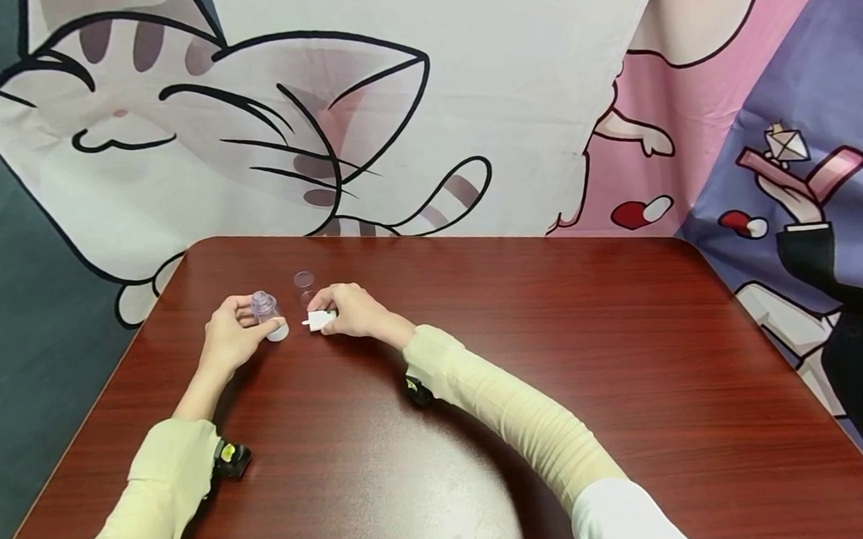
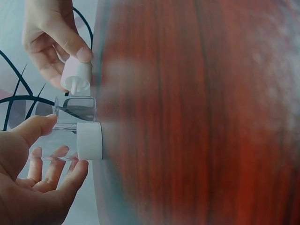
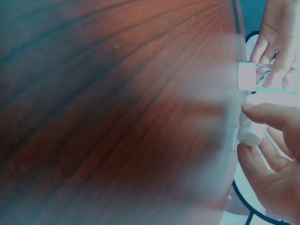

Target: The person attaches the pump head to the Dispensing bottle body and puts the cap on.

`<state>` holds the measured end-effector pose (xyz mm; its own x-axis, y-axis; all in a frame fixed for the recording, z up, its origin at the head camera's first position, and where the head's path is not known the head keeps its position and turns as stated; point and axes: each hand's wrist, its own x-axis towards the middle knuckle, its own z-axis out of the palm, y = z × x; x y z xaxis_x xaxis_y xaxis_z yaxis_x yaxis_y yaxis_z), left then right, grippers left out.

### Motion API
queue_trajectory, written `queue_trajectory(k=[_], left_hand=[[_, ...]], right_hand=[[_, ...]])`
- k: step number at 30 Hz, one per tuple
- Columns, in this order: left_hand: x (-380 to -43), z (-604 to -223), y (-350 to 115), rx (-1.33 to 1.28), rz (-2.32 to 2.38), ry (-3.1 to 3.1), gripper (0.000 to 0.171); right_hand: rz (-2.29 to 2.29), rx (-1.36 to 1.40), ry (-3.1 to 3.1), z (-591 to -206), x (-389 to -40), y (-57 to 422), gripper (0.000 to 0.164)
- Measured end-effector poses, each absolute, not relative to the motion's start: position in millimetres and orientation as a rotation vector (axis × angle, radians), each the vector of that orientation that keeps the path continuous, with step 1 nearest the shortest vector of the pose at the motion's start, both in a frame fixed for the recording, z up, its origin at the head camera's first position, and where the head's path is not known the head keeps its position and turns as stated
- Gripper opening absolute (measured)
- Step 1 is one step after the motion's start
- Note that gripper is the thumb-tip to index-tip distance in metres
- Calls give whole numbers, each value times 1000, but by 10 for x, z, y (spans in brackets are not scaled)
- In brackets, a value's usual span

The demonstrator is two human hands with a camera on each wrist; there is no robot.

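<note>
My left hand (image 1: 229, 338) grips a small clear bottle (image 1: 263, 305) with a white base, thumb on one side and fingers on the other. Its narrow neck is uncovered, and the bottle tilts slightly on or just over the table. To its right, my right hand (image 1: 359, 310) pinches a white spray-top-like piece (image 1: 321, 320) between thumb and fingers. A short thin stem sticks out of this piece toward the bottle, apart from it. Behind the right fingertips stands a clear cylindrical cap (image 1: 304, 280); in the left wrist view the cap (image 2: 83, 108) shows beyond the bottle.
The brown wooden table (image 1: 558, 361) has its far edge a little beyond the hands. Behind it hangs a cloth (image 1: 524, 88) printed with cartoon figures. Each sleeve carries a small black wrist device (image 1: 232, 459).
</note>
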<state>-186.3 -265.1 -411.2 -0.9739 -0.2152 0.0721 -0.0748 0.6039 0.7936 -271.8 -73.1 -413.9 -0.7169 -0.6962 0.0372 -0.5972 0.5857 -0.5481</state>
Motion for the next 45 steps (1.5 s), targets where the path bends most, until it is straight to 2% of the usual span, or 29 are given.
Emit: queue_trajectory(k=[45], left_hand=[[-1863,-4088,-2650,260,-1307,-2674,62]], right_hand=[[-1083,-1149,2602,-3977,-2572,-756,25]])
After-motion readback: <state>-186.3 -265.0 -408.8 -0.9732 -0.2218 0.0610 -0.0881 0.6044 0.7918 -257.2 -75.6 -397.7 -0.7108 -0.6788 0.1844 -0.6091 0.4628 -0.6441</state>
